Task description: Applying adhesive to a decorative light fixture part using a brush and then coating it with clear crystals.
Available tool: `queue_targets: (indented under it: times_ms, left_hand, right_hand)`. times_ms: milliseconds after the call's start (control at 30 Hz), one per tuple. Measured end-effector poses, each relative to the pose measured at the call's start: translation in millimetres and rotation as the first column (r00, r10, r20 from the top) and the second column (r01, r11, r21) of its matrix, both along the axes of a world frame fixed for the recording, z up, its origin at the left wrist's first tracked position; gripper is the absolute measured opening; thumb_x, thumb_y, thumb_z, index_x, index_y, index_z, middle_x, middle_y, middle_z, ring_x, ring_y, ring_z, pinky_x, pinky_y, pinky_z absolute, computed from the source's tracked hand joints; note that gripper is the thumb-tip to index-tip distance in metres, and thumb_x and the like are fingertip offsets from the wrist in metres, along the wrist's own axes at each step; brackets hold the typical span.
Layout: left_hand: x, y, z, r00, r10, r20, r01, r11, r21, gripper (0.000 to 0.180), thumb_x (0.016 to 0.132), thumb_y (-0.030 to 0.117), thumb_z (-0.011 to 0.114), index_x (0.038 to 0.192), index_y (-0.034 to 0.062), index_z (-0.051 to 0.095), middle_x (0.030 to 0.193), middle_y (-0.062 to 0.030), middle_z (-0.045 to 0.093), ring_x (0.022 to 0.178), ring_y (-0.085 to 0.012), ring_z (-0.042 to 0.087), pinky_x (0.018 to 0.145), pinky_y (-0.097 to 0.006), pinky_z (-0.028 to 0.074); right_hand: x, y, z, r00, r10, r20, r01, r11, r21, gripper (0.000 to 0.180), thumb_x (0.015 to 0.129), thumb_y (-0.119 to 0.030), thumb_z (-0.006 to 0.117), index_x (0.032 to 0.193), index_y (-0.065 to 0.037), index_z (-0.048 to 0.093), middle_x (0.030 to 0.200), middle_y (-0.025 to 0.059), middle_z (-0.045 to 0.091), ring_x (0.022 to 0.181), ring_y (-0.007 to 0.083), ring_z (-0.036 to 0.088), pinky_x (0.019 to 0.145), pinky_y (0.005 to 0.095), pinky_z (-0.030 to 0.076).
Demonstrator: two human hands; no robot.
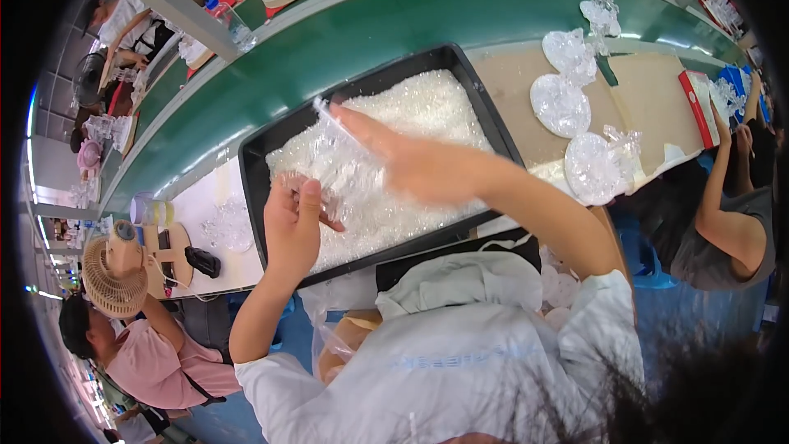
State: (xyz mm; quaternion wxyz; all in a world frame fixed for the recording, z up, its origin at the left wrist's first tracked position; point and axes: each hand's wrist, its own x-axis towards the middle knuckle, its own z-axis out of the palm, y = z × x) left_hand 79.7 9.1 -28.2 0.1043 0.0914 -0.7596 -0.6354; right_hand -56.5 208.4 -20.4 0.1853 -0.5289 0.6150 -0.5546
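A black tray (256, 189) filled with clear, glittering granules (427, 107) stands in front of me. Over its left part, my left hand (292, 226) is closed, thumb up, around a clear, shiny piece (325, 185) whose shape blurs into the granules behind it. My right hand (411, 160) reaches across from the right, smeared by motion, above the middle of the tray. Along its pointing finger runs a slim whitish stick-like thing (329, 119), its tip towards the tray's far left rim. Part of that stick is hidden by the fingers.
Several clear ornaments on round white bases (560, 105) stand right of the tray. A green belt (329, 49) runs behind it. To the left are a fan (119, 271), a black object (202, 261) and a clear ornament (228, 226). Co-workers sit on both sides.
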Motion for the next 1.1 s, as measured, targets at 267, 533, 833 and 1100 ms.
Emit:
queue_targets:
  times_ms: [267, 533, 833, 1100]
  left_hand:
    - [-6, -3, -2, 1.000, -0.012, 0.015, 0.011, 0.995, 0.102, 0.025, 0.105, 0.027, 0.050, 0.101, 0.0023, 0.050, 0.082, -0.0109, 0.063, 0.061, -0.0162, 0.062, 0.050, -0.031, 0.056]
    - [-15, 2, -3, 0.997, 0.050, -0.065, -0.041, 0.991, 0.126, 0.025, 0.106, 0.026, 0.048, 0.101, 0.0018, 0.049, 0.084, -0.0123, 0.064, 0.061, -0.0165, 0.062, 0.050, -0.030, 0.055]
    - [-12, 0, 17, 1.000, 0.027, -0.015, -0.028, 0.997, -0.068, 0.021, 0.105, 0.022, 0.051, 0.102, 0.0019, 0.050, 0.081, -0.0088, 0.061, 0.057, -0.0115, 0.060, 0.049, -0.025, 0.052]
    - [-48, -14, 96, 0.968, -0.046, 0.248, 0.210, 0.691, -0.691, 0.033, 0.090, 0.024, 0.069, 0.072, -0.0020, 0.059, 0.052, -0.0124, 0.055, 0.044, -0.0210, 0.055, 0.046, -0.034, 0.042]
  right_hand:
    - [-7, 4, 18, 0.941, -0.260, 0.217, 0.294, 0.945, -0.144, 0.091, 0.070, 0.004, 0.045, 0.157, 0.000, 0.018, 0.163, 0.0235, 0.016, 0.153, 0.0302, 0.014, 0.122, 0.0378, 0.015]
    - [-21, 12, 7, 0.931, -0.355, 0.085, 0.365, 0.907, -0.212, 0.075, 0.080, 0.004, 0.044, 0.152, 0.007, 0.024, 0.159, 0.0272, 0.022, 0.151, 0.0345, 0.016, 0.122, 0.0373, 0.016]
    - [-15, 19, 11, 0.962, 0.021, 0.271, -0.020, 1.000, -0.007, 0.096, 0.068, 0.002, 0.045, 0.158, 0.001, 0.010, 0.166, 0.0174, 0.007, 0.154, 0.0243, 0.007, 0.123, 0.0351, 0.011]
    - [-11, 59, 17, 0.855, -0.413, 0.312, 0.513, 0.760, -0.400, 0.048, 0.096, -0.030, 0.040, 0.129, 0.003, 0.052, 0.113, 0.0252, 0.063, 0.096, 0.0268, 0.065, 0.085, 0.0350, 0.052]
